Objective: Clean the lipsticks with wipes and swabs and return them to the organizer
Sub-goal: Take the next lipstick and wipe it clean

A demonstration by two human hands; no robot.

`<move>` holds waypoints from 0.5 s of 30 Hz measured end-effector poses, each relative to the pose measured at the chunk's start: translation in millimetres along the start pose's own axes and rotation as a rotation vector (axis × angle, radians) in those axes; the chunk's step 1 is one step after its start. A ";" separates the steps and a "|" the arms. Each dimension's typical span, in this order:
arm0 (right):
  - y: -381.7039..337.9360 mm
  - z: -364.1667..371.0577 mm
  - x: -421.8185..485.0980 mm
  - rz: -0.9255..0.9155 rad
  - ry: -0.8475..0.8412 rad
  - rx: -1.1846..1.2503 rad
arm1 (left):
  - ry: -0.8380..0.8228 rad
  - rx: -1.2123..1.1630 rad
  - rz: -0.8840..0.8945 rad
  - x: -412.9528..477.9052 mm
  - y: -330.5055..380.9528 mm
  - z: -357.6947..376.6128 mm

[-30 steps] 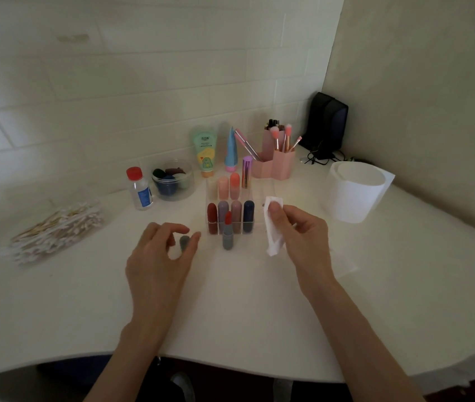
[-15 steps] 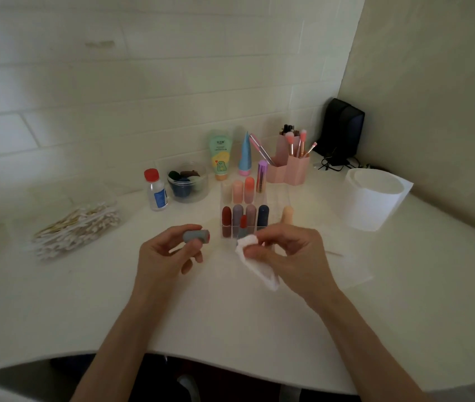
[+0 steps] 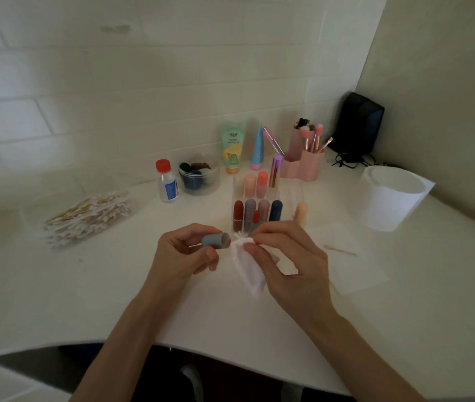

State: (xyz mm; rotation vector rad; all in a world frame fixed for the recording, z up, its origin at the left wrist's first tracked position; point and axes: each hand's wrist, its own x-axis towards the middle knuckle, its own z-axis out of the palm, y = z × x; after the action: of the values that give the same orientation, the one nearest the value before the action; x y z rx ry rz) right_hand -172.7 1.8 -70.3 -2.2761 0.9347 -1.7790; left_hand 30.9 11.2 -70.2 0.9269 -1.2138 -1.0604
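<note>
Half a second ago the hands were apart in front of the organizer [image 3: 291,195]. Now they have met there, and the bunched tip of the wipe [image 3: 248,272] touches the open mouth of the grey cap [image 3: 214,240]. A second ago that cap stood on the table to the front left of the organizer. The left hand [image 3: 184,255] pinches the cap on its side between thumb and curled fingers, with the mouth facing right. The right hand [image 3: 289,264] pinches the wipe's twisted upper end between thumb and forefinger, and the rest hangs below as a soft, crumpled white fold. The cap is a short matte cylinder with a reddish tint inside its rim. The organizer is a clear, hard-walled box of square cells holding round-topped matte lipsticks in dark red, mauve, navy and pink. An open lipstick [image 3: 256,218] with a bare red tip stands just in front of it, and a peach lipstick [image 3: 300,213] stands just to its right. The cotton swabs [image 3: 85,219], thin wooden sticks with fluffy white tips, lie heaped well to its left.
</note>
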 end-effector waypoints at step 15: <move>-2.3 10.7 -11.5 -0.052 -0.026 -0.007 | -0.104 -0.008 0.015 -1.7 -0.7 1.6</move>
State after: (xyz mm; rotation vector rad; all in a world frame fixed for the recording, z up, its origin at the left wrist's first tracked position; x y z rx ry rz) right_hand -163.6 6.7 -82.2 -2.3430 0.8871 -1.7639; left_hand 29.1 12.7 -71.2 0.8643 -1.2992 -1.1121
